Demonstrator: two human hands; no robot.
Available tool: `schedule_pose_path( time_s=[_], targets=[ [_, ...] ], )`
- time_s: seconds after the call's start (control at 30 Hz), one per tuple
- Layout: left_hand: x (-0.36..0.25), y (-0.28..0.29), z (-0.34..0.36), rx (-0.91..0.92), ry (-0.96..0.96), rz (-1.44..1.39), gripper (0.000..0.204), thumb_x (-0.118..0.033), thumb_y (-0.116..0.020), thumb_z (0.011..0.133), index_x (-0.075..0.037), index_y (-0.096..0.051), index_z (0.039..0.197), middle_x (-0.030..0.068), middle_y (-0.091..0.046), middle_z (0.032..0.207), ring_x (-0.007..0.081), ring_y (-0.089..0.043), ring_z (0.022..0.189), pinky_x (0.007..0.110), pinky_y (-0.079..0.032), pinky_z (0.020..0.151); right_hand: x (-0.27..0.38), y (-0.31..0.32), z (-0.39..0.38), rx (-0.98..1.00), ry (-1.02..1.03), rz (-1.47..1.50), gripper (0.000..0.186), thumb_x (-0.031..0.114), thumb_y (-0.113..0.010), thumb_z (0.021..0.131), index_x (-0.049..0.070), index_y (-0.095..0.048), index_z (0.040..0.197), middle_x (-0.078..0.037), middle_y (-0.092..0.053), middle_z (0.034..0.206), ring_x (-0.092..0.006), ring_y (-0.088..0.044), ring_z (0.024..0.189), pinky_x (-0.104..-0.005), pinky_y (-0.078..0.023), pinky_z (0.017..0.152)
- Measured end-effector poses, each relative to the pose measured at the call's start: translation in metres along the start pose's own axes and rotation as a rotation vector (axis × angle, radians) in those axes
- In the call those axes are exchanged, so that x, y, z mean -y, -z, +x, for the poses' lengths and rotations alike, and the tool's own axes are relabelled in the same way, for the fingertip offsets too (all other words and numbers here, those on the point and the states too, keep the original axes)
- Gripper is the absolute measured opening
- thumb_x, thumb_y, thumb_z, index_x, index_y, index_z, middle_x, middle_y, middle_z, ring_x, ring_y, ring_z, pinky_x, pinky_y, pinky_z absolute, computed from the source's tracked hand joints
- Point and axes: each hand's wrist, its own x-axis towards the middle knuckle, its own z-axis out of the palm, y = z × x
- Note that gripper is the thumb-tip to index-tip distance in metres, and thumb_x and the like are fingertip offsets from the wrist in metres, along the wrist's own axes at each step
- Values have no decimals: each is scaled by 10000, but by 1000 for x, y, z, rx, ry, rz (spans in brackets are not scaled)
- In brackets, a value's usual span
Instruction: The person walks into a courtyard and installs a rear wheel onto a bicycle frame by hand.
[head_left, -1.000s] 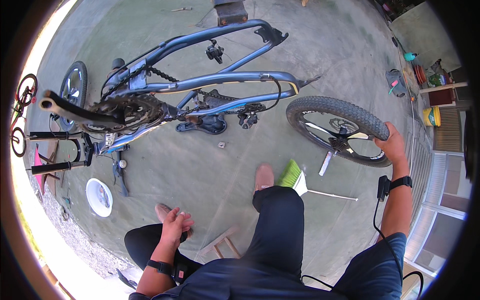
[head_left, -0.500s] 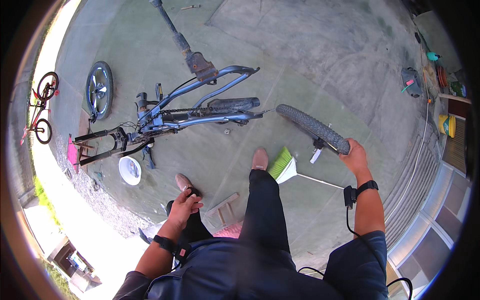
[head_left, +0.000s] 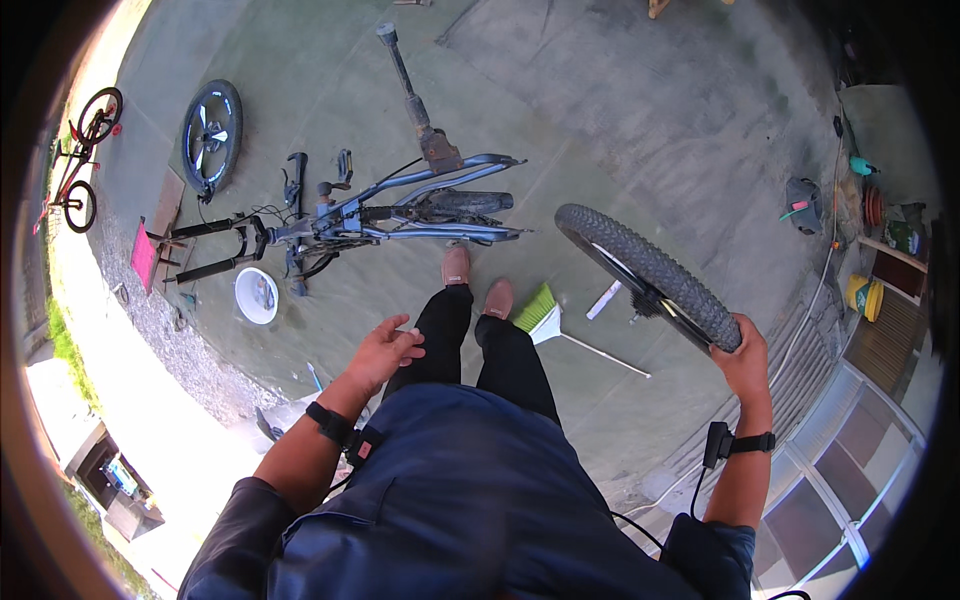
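Single-handedly, a person [head_left: 450, 490] steadies a tilted rear bicycle wheel [head_left: 652, 265], the right hand [head_left: 741, 360] clamped on the near edge of its knobby tire. Well apart from it, the left hand [head_left: 384, 354] hovers by the left leg [head_left: 437, 330], fingers loosely curled. The wheel is to the right of a blue bicycle frame [head_left: 346, 220]. A green-bristled broom [head_left: 541, 312] lies near the person's shoes [head_left: 498, 298]; a white basin [head_left: 244, 302] sits beside the fork [head_left: 206, 268].

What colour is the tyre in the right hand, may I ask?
The tyre is black, best seen in the head view.
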Motion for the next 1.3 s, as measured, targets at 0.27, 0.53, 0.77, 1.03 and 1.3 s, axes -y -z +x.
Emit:
schedule_pose_path(
  time_s=[0.27, 0.53, 0.77, 1.03, 1.3],
  targets=[
    [-81, -29, -1, 258, -44, 4, 492, -287, -547, 989, -22, -422, 1385, 131, -624, 1195, 207, -641, 1031, 315, -500, 871, 91, 90, -2, 0, 239, -129, 383, -57, -679, 628, 3, -605, 999, -116, -620, 903, -248, -624, 833, -297, -477, 796],
    [-150, -80, -28, 339, -67, -302, 480, -405, -507, 995, -15, -504, 1275, 161, -638, 1160, 263, -655, 1019, 358, -526, 859, 141, 123, 48, 137, 508, -102, 427, -18, -701, 526, 19, -638, 947, -129, -649, 918, -333, -618, 871, -390, -483, 818],
    [-166, -123, -48, 525, -166, -851, 674, -587, -361, 982, -13, -477, 1318, 193, -623, 1201, 327, -636, 1086, 406, -524, 908, 146, 106, 106, 192, 706, -3, 460, 31, -731, 514, 50, -669, 969, -113, -665, 944, -323, -623, 873, -396, -487, 784],
    [-177, -148, -55, 317, -212, -987, 582, -530, -381, 1003, -44, -489, 1304, 173, -640, 1184, 284, -649, 1065, 413, -526, 901, 158, 87, 136, 282, 811, 14, 456, 38, -728, 520, 58, -677, 972, -104, -658, 946, -310, -616, 885, -397, -480, 787],
    [-172, -139, -65, 233, -208, -1051, 553, -512, -405, 1003, -50, -499, 1292, 161, -667, 1128, 259, -677, 997, 392, -546, 864, 169, 71, 142, 319, 880, 65, 439, 50, -749, 529, 67, -677, 962, -87, -656, 931, -305, -614, 882, -399, -477, 782]
  ],
)
